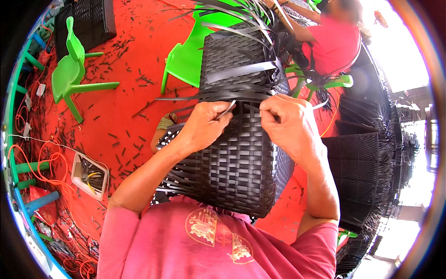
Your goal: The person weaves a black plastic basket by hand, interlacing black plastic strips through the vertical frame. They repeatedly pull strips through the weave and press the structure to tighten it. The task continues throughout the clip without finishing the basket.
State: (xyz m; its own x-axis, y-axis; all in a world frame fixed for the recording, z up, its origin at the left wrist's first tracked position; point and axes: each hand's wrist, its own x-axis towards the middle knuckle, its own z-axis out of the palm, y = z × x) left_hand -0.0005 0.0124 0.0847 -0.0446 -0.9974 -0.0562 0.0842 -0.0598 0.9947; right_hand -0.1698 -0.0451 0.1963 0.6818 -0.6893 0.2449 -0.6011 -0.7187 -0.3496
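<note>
A pale printed emblem [203, 227] marks the pink shirt [144, 242]. The black woven basket [237, 167] lies over the lap, long axis near to far. The left hand [207, 123], angled inward, pinches a strip [226, 111]; the right hand [291, 123] curls at the basket's right edge, grip unclear.

Palm of right hand [293, 124] hidden, co-worker's head [344, 10] blurred

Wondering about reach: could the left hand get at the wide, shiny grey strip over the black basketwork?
Probably yes: the wide, shiny grey strip is just beyond the left hand, only narrow black strips between, though that hand pinches a thin strip.
</note>
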